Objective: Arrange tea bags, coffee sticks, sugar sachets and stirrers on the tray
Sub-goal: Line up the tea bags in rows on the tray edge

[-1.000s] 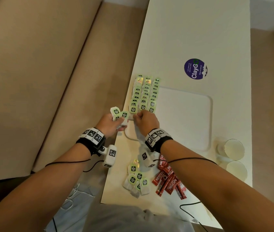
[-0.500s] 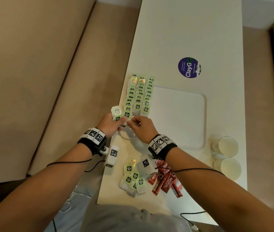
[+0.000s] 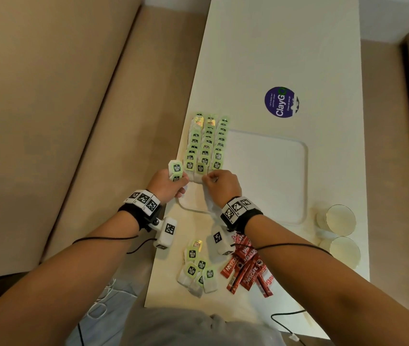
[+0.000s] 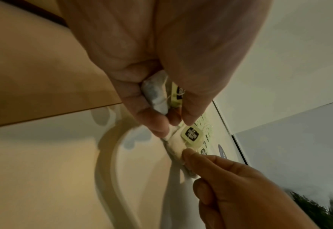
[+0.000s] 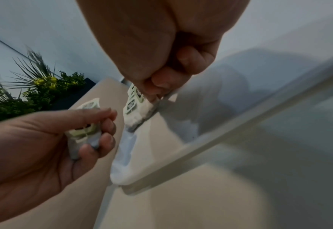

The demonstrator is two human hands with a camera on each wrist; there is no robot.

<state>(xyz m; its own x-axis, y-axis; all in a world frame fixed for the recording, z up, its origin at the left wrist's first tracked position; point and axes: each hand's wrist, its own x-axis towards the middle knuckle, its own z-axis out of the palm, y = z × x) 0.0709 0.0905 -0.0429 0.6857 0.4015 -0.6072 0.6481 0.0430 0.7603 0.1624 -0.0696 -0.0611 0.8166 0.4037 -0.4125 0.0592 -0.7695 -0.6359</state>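
Nearest the person, on the white table (image 3: 285,46): a loose heap of tea bags (image 3: 198,270) with green tags, and just to its right a pile of red coffee sticks (image 3: 245,268). At the right table edge, two paper cups (image 3: 340,233), side by side. Farther on, the white tray (image 3: 273,176), its left part carrying three rows of tea bags (image 3: 207,143), overlapping. At the near end of those rows, the right hand (image 3: 220,186) pinches a tea bag (image 5: 140,108) between curled fingertips, the bag touching the tray. Just left, the left hand (image 3: 168,186), fingers curled, grips several held tea bags (image 3: 175,171). Beyond the tray, a round purple sticker (image 3: 282,102).
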